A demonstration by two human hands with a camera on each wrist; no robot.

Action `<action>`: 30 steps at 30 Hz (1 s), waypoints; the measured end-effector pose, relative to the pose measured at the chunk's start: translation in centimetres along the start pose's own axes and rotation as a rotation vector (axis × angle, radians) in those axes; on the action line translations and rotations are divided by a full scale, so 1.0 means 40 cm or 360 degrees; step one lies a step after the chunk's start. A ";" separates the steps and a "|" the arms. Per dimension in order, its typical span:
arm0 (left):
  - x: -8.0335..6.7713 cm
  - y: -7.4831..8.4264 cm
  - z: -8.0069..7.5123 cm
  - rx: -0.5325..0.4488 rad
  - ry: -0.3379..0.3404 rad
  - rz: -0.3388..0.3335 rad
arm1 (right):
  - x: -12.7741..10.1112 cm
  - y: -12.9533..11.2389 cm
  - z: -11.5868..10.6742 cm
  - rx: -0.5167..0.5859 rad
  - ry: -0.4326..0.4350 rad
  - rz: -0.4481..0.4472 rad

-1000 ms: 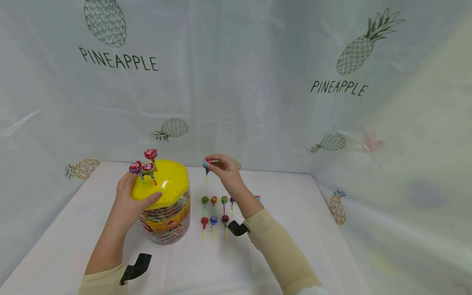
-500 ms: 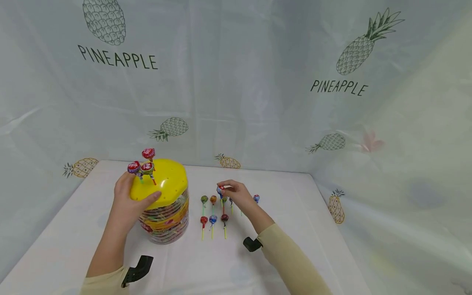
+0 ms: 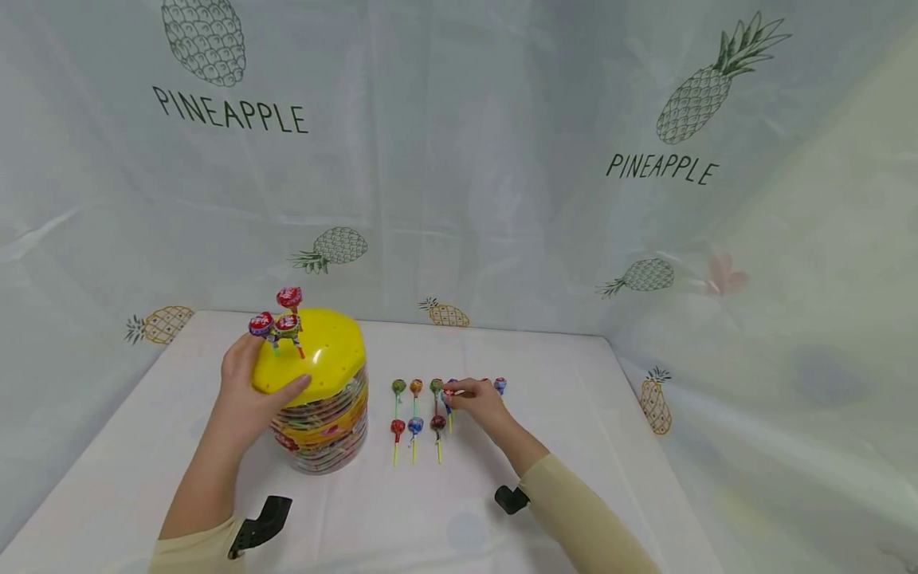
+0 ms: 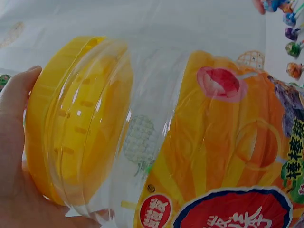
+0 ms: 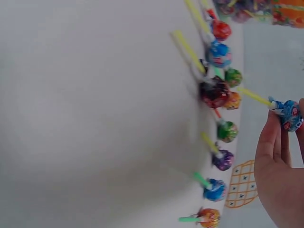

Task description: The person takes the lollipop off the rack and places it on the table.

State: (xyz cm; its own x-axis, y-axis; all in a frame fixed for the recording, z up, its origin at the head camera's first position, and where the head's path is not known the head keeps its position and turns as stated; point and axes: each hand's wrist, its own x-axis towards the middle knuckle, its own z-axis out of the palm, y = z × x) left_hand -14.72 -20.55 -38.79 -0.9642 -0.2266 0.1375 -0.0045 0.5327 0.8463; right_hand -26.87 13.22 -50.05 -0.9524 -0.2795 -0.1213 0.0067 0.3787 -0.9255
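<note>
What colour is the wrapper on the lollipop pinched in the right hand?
Blue, with small red marks, on the wrapped lollipop with a yellow stick; the right wrist view shows it best.

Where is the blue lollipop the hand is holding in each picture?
Head: blue lollipop in the right hand, low over the rows on the table, centre of the picture.
Left wrist: top right corner, too cut off to be sure it is the same one.
Right wrist: right edge, pinched at the fingertips, stick pointing left.
Shared landmark: the rows of lollipops.
</note>
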 end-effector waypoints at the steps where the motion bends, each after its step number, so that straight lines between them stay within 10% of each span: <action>1: 0.000 -0.001 -0.003 -0.0005 -0.0013 0.0022 | -0.001 0.009 0.000 -0.0017 0.0002 0.0015; 14: 0.011 -0.033 -0.050 -0.0100 -0.0243 0.0163 | -0.024 0.060 -0.007 -0.0084 -0.0068 0.0070; 30: 0.000 -0.031 -0.026 -0.0159 -0.0125 0.0113 | -0.018 0.091 -0.013 -0.0306 -0.0095 0.0051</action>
State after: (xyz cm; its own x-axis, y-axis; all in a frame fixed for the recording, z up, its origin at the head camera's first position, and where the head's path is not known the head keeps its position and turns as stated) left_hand -14.46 -22.05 -39.31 -0.9789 -0.1247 0.1617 0.0873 0.4604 0.8834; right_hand -26.33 15.26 -53.15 -0.9330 -0.3142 -0.1757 -0.0271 0.5481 -0.8360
